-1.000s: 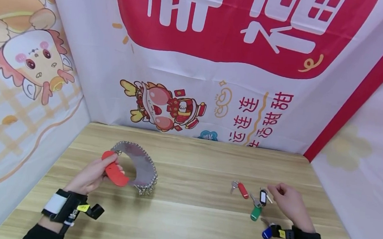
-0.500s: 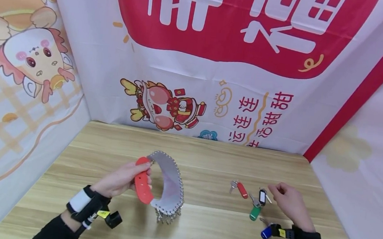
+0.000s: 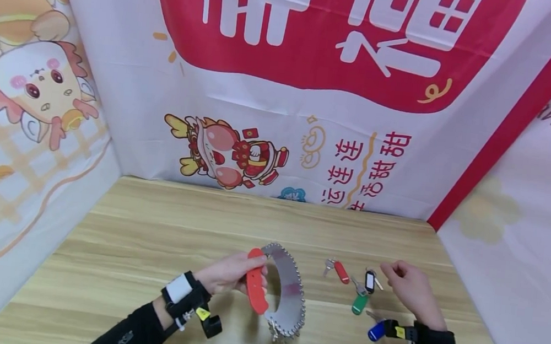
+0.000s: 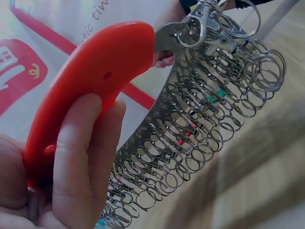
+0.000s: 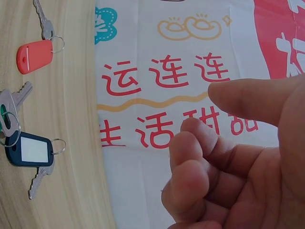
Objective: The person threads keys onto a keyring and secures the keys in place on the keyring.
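My left hand grips the red handle of a large key ring holder. Its curved grey metal band is lined with many small clips and wire rings, seen closely in the left wrist view. The holder is tilted above the middle of the table, its band towards the tagged keys. My right hand has loosely curled fingers and holds nothing. To its left lie keys with a red tag, a black-framed tag, a green tag and a blue tag.
The wooden table ends at a printed cloth backdrop. Cloth walls stand at the left and right. Both wrists wear black straps with small cameras; the right one overlaps the blue tag in the head view.
My left hand has carried the key ring holder rightwards and a little nearer to me, towards the tagged keys. The right hand stays in place. The head view has turned slightly right.
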The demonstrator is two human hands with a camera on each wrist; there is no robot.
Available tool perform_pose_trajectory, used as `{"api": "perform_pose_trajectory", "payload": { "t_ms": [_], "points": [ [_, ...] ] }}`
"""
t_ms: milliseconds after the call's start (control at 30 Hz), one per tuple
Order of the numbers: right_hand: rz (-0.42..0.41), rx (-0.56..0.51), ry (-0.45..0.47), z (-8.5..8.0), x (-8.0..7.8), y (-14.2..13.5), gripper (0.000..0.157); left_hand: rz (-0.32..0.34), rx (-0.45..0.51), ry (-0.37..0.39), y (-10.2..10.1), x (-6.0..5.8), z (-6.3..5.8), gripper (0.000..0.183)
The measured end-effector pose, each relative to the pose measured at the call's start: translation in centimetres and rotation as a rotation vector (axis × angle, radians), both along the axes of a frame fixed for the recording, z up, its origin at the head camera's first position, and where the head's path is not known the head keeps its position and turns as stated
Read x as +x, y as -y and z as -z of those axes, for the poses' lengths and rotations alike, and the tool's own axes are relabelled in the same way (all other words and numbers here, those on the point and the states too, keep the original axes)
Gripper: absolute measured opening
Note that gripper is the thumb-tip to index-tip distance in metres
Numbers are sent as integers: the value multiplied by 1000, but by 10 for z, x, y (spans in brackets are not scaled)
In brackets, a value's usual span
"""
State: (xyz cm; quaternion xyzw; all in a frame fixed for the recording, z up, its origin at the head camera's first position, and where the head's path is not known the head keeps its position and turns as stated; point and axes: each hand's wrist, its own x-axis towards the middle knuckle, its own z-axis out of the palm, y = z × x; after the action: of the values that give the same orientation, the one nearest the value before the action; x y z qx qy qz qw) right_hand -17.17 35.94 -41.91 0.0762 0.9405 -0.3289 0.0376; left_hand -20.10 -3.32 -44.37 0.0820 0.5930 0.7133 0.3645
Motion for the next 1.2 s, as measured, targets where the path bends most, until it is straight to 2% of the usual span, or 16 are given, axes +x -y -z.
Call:
{"api": "perform_pose_trajectory", "payload": {
  "t_ms": [100,167,300,433,633,867,1033,1200],
  "points": [
    [5,-1,3,2,-1,0,46,2,10,0,-8,0,16,30],
    [1,5,0,3,-2,1,48,4,4,-9,-6,1,27,33],
    [-12,8,-10,5,-3,1,50,5,-44,-20,16,2,46,38],
    [-18,7,-16,5,-3,1,50,1,-93,-30,42,3,54,36],
    [-28,18,-18,8,-6,1,50,-14,-177,-80,64,2,56,37],
    [-48,24,-12,9,-7,6,51,-69,-426,-248,84,8,58,29],
    [-105,2,38,4,-10,15,52,-145,-565,-299,94,9,47,27],
    [-165,39,10,2,-18,27,40,-182,-684,-425,92,-5,33,30]
  ]
}}
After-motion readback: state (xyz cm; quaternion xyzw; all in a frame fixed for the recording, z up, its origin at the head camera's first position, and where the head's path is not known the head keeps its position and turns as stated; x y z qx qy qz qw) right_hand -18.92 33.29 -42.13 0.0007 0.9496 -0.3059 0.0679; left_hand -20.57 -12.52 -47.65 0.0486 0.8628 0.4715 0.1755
